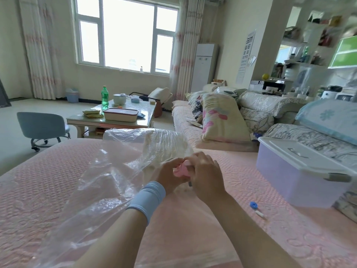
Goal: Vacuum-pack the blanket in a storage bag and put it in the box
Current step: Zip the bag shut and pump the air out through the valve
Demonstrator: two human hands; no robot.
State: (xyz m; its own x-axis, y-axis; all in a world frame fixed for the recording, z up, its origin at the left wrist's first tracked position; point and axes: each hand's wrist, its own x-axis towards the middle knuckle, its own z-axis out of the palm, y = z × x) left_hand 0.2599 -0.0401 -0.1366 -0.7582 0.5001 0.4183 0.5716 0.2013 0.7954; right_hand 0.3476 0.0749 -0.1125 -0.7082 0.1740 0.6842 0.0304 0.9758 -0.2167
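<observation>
At far left a blue-grey swivel chair (42,126) stands on open floor, well apart from the pink quilted cover (48,180) that fills the foreground. Behind the cover's far edge we see a low surface (148,115) carrying a green bottle (104,97), whose label is too small to read, and a cream lidded container (121,114).

The clear storage bag (108,171) lies crumpled across the left half of the cover. Its far end reaches the cover's far edge and its near end runs out of the bottom of the view. The cream blanket (166,147) sits inside the bag at that far end, just beyond the hands.

The left hand (170,176), with a pale blue wristband (147,197) below it, curls its fingers round a small pink piece (181,170) at the bag's right edge. The right hand (206,176) grips the same piece from the other side, so the two hands touch around it. We cannot tell what the piece is.

To the right, a stretch of pink cover lies between the right hand and the box. On it rest a blue ring-shaped cap (254,205) and, just beside that, a small white stick (260,213).

The translucent lilac box (293,176), its white lid (301,157) on, stands at the cover's right edge against a patterned sofa cushion (316,140).

High on the wall behind hangs an eye chart (248,49) with rows of E shapes.
</observation>
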